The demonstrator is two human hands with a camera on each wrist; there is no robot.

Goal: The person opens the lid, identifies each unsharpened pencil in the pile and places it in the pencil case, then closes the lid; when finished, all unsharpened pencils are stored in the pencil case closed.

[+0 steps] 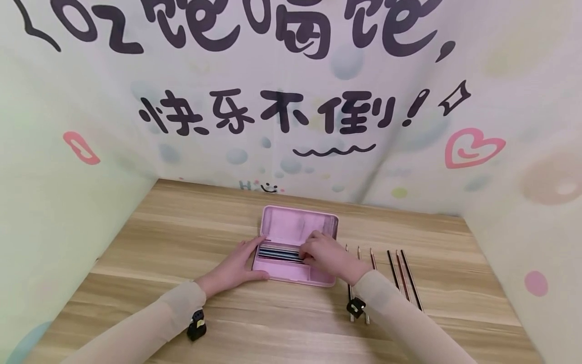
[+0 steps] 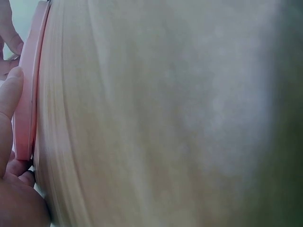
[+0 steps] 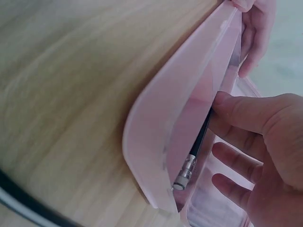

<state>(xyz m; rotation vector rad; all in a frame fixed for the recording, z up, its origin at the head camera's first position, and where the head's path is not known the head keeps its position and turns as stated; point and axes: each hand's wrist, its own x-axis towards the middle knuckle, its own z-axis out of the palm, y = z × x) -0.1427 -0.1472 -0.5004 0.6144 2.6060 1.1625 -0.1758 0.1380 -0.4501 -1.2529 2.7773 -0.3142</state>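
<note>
A pink pencil case [image 1: 286, 271] lies with its lid [image 1: 286, 222] raised toward the wall. Several dark pencils [image 1: 278, 253] lie lengthwise inside. My left hand [image 1: 233, 269] holds the case's left end, thumb at the front wall and fingers at the left rim. Over the right half of the case, my right hand [image 1: 328, 256] reaches in. In the right wrist view, its thumb and index finger pinch a black pencil [image 3: 200, 138], whose metal band and grey eraser [image 3: 181, 183] point toward the right end; the pencil's other end is hidden behind the fingers.
Right of the case, several pencils lie roughly parallel on the wooden table [image 1: 195, 222]; a black one [image 1: 411, 278] is farthest right, beside a red-brown pencil [image 1: 402, 273]. My right forearm crosses over some of them. A printed cloth wall [image 1: 254, 167] borders the table's back edge.
</note>
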